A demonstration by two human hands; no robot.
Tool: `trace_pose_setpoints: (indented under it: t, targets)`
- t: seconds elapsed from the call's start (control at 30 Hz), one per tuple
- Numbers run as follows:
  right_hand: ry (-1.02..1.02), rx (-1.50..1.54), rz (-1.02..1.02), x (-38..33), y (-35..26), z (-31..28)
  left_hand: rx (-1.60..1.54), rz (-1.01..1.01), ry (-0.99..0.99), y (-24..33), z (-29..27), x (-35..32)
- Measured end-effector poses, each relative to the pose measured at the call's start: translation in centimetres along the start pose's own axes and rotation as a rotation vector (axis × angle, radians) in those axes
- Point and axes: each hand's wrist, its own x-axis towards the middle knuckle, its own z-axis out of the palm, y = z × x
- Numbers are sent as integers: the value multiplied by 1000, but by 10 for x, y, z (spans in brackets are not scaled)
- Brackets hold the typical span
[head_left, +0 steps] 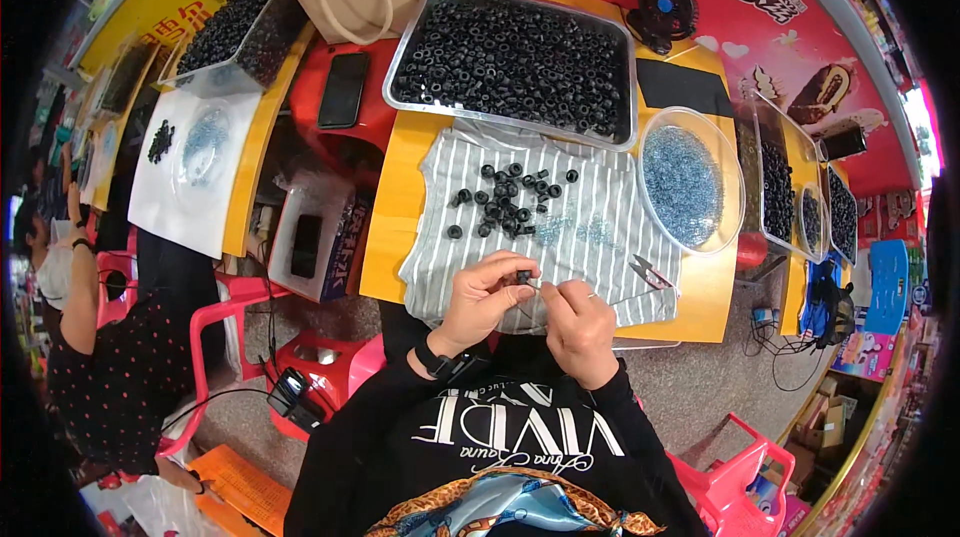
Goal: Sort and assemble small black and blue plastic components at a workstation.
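My left hand [478, 305] is closed in a pinch on a small black ring-shaped part [523, 277], just above the near edge of a grey-and-white striped cloth [440, 177]. Close beside it, my right hand [582, 335] is also pinched, its fingertips nearly meeting the part; what they hold is too small to make out. A loose pile of black ring-shaped parts [505, 205] lies on the cloth beyond my hands. Next to the pile are scattered small clear bluish pieces [590, 233]. A pair of small snips [651, 272] rests at the cloth's right side.
Behind the cloth stands a clear tray [400, 102] full of black parts. To the right is a round tub [735, 222] of clear bluish pieces; a black fan [663, 12] stands behind. A phone [343, 90] lies on a red stool at left. Another person [110, 367] works at far left.
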Motion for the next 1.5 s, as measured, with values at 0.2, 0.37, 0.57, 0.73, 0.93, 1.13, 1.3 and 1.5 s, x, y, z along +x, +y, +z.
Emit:
trace_pose_setpoints:
  t: [0.2, 0.37, 0.57, 0.73, 0.93, 1.13, 1.3, 1.5]
  targets:
    - [-42, -100, -3, 0, -6, 3, 128, -37, 67, 2, 7, -1]
    - [-54, -134, 6, -1, -6, 6, 242, 28, 104, -2, 9, -1]
    - [-86, -174, 14, 2, -11, 4, 328, 38, 127, -5, 12, 0]
    - [-158, -214, 9, 9, -13, 1, 304, 32, 158, -3, 15, 5]
    - [-107, -129, 49, 11, -11, 4, 47, -115, 144, -1, 12, 5]
    - [-61, 18, 90, 7, -10, -3, -410, -191, 100, -2, -6, 3]
    - [-17, 3, 66, 6, -15, -4, -505, -199, 20, -4, -14, 4]
    - [-2, -51, 7, 9, -19, -6, -508, -190, 11, -4, -17, 1]
